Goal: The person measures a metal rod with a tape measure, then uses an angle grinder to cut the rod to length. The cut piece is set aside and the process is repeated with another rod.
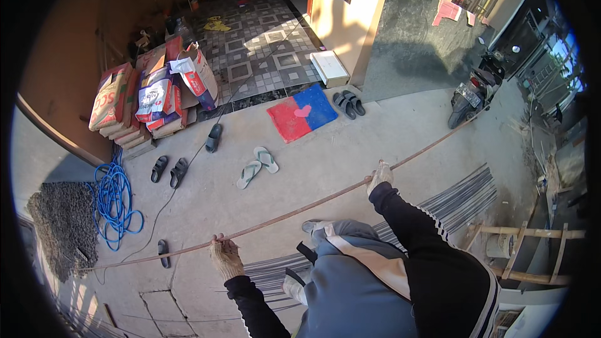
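A long, thin, rust-brown steel rod (295,214) stretches across in front of me, from the gravel side at left to near the motorbike at right. My left hand (226,259), in a pale knitted work glove, is closed round it left of my legs. Farther along, my gloved right hand (380,177) also grips the rod, with that arm extended forward and to the right. On the concrete beside and behind my legs lies a bundle of straight grey rods (460,195).
Stacked cement bags (116,100), a coiled blue hose (116,203) and a gravel heap (62,225) are at left. Ahead are flip-flops (266,159), a red-and-blue mat (303,112) and a tiled porch (263,66). A motorbike (469,97) and bamboo ladder (532,233) stand right.
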`<state>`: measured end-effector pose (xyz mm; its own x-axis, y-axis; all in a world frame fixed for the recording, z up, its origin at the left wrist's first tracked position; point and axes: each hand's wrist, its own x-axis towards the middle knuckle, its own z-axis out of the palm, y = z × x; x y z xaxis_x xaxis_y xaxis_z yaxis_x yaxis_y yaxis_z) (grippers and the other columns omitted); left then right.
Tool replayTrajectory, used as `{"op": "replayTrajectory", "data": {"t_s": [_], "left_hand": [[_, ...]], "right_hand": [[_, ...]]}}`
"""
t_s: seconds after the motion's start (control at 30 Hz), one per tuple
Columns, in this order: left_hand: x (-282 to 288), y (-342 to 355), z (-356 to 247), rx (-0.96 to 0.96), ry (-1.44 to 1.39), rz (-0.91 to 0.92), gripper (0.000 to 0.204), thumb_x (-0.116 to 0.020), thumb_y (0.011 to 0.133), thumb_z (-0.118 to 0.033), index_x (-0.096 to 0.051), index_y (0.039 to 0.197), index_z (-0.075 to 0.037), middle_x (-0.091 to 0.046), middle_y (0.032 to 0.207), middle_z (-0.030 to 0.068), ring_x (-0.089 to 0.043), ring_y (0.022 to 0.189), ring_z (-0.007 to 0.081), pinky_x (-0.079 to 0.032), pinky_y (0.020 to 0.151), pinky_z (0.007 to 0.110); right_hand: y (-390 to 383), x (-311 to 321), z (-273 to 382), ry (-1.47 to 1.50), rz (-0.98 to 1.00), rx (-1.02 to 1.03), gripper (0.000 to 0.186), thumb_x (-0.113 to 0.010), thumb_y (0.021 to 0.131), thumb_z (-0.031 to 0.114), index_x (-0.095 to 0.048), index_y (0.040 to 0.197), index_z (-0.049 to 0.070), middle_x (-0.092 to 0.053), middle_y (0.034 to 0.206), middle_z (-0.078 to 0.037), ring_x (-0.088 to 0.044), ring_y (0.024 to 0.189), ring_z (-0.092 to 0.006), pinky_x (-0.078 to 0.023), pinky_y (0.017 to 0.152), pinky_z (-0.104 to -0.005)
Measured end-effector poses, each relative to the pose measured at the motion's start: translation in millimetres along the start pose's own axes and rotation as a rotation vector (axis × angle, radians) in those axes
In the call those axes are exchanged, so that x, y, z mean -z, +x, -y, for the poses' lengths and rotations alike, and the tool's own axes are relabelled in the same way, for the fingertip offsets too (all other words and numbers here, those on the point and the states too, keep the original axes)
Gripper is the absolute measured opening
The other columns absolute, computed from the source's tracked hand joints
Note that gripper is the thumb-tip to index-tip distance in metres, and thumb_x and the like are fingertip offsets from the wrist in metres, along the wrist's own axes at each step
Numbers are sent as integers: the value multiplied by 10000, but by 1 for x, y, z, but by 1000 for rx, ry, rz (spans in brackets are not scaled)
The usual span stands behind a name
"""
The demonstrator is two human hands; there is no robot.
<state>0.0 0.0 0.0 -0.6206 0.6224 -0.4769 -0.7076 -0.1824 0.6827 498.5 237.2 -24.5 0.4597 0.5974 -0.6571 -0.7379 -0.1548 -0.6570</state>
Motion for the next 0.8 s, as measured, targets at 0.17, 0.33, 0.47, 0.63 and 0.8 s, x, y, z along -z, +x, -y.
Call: {"op": "replayTrajectory", "data": {"t_s": [0.17, 0.33, 0.47, 0.63, 0.8], "left_hand": [[80, 27, -82, -65, -3, 69, 384, -676, 977, -235, -575, 1296, -45, -640, 1214, 86, -642, 942, 175, -566, 795, 319], [205, 49, -225, -75, -4, 71, 377, -678, 974, -226, -580, 1296, -55, -661, 1185, 49, -637, 860, 153, -564, 744, 310], [302, 71, -310, -50, 19, -68, 348, -656, 980, -215, -583, 1278, -51, -686, 1166, 45, -652, 876, 141, -574, 736, 275], [446, 123, -366, -36, -28, -165, 328, -678, 912, -155, -594, 1218, -73, -686, 999, 48, -628, 835, 130, -542, 750, 312], [524, 154, -469, 36, 3, -308, 281, -641, 918, -169, -579, 1174, -71, -698, 882, 70, -595, 641, 130, -501, 548, 269]], "right_hand": [[-127, -1, -76, 70, 174, 55, 225, -614, 971, 428, -500, 981, 234, -472, 642, -12, -414, 510, -199, -427, 539, -402], [-290, -1, -187, -9, 103, -5, 356, -711, 929, 457, -504, 949, 168, -520, 687, -47, -508, 571, -241, -488, 608, -441], [-373, 3, -285, -59, 138, -23, 361, -713, 920, 474, -487, 967, 196, -536, 724, -50, -517, 627, -249, -483, 661, -457], [-450, 54, -423, -314, 235, 21, 411, -672, 937, 510, -446, 1066, 192, -506, 970, -51, -535, 907, -254, -462, 860, -464], [-530, 57, -511, -504, 142, 107, 506, -563, 1015, 440, -429, 1429, 183, -507, 1039, -64, -569, 941, -236, -576, 852, -414]]}}
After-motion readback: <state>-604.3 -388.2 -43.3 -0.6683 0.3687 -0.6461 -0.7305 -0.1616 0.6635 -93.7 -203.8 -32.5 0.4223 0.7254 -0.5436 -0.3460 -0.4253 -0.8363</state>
